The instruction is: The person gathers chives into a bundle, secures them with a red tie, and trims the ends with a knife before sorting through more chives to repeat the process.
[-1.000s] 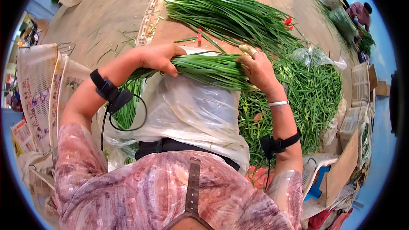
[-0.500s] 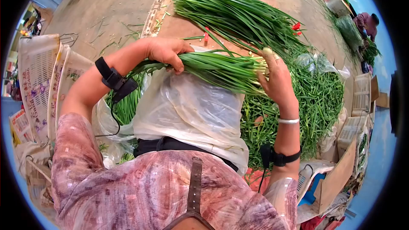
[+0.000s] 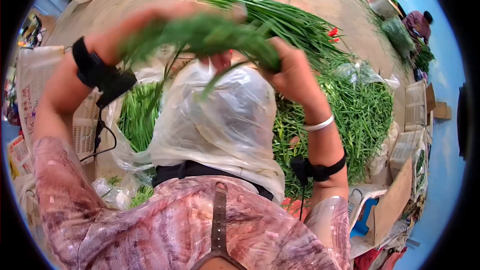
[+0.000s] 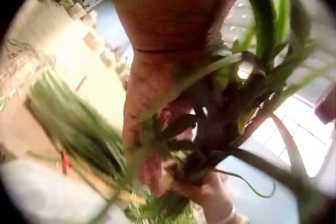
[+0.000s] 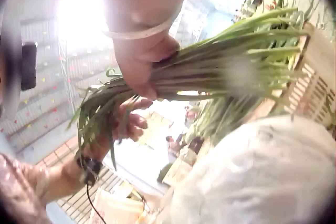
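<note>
Both hands hold one bundle of long green chives [image 3: 210, 35] raised in front of the chest, blurred by motion. My left hand [image 3: 190, 12] grips its leafy end from above, and my right hand [image 3: 292, 70] grips the other end. In the right wrist view the right hand [image 5: 142, 61] wraps round the stalks [image 5: 220, 71], with the left hand [image 5: 126, 124] further along the leaves. The left wrist view has the left hand [image 4: 157, 92] among leaves [image 4: 236, 103].
A clear plastic sheet [image 3: 225, 115] covers my lap. Loose chives [image 3: 360, 105] are heaped at the right, and a long bunch [image 3: 290, 20] lies on the board ahead. White baskets [image 3: 35, 80] stand at the left, beside a bag of greens [image 3: 135, 115]. Another person [image 3: 417, 22] crouches far right.
The bundle lay across the plastic on my lap; both hands have lifted it up and towards my head. The right hand has shifted from flat against the stalk ends to gripping them.
</note>
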The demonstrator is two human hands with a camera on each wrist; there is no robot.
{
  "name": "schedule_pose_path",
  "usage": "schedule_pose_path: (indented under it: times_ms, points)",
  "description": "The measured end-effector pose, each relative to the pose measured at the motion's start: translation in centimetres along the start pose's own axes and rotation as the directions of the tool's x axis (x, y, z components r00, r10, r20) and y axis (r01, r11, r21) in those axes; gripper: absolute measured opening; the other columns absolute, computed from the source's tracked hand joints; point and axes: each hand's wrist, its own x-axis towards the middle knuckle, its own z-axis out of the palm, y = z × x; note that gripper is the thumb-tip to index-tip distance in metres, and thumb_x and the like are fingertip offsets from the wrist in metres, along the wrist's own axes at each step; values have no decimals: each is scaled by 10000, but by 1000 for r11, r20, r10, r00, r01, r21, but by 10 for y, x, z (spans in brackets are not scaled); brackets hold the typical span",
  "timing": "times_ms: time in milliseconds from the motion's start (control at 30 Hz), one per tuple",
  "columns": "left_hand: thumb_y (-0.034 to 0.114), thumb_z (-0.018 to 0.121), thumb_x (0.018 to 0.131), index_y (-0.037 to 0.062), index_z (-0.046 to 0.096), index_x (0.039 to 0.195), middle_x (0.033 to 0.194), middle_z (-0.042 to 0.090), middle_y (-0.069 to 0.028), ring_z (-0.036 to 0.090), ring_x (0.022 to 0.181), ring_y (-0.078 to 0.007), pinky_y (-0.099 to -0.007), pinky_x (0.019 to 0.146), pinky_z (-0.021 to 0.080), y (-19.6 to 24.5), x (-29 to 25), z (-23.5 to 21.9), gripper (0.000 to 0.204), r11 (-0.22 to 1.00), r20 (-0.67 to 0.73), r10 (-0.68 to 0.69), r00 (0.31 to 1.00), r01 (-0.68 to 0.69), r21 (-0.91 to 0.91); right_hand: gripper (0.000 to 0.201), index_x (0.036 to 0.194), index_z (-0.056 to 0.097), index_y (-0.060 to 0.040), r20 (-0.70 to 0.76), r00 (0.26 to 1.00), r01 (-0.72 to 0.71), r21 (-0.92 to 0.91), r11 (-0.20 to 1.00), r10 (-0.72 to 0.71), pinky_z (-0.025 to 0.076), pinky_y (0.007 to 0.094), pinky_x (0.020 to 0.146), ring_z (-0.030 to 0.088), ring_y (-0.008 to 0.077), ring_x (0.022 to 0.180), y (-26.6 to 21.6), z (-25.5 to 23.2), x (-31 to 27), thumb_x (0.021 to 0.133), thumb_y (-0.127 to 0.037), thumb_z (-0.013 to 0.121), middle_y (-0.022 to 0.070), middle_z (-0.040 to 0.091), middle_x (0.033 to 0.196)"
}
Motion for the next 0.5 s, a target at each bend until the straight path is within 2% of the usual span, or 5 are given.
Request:
schedule_pose_path:
  times_ms: [67, 100, 200, 400, 500]
  points:
    - [659, 331, 837, 92, 335, 1357, 1255, 497, -148, 508, 1121, -234, -370, 914, 421, -7, 19, -69, 770, 980, 115, 179, 977, -188, 72, 276, 1009, 590, -44, -50, 989, -129, 142, 981, 138, 471, 281, 608, 600, 132, 707, 10, -46, -2, 740, -25, 647, 48, 613, 752]
    - [535, 454, 868, 76, 543, 1139, 1117, 567, -123, 529, 1052, -214, -412, 858, 432, -1, 21, -83, 541, 856, -55, 164, 985, -170, -487, 264, 998, 588, -31, -127, 967, -164, 364, 917, 223, 485, 287, 618, 602, 138, 695, 11, -66, -6, 740, -35, 647, 46, 609, 748]
    - [658, 325, 840, 101, 348, 1353, 1314, 452, -113, 423, 1217, -232, -406, 998, 330, -24, 32, -111, 758, 827, -306, 298, 904, -404, -390, 279, 1042, 543, 52, -267, 881, -53, 765, 642, 391, 522, 345, 684, 612, 200, 716, 19, -111, -23, 792, -57, 602, 110, 604, 779]
    - [537, 610, 755, 31, 343, 1339, 1286, 453, -94, 407, 1184, -182, -334, 1006, 294, -75, 157, 59, 818, 956, -11, 285, 958, -285, -71, 305, 1068, 504, 63, -382, 860, 267, 902, 338, 339, 510, 435, 771, 601, 252, 776, 48, -91, -24, 787, -35, 572, 152, 588, 838]
    - [521, 731, 609, 18, 357, 1319, 1204, 496, -87, 439, 1113, -160, -305, 954, 333, -67, 138, 109, 947, 905, 33, 333, 942, -310, -291, 257, 1021, 520, 33, -386, 804, 352, 922, 162, 452, 502, 442, 762, 592, 249, 746, 61, -75, -33, 768, -3, 549, 129, 575, 840]
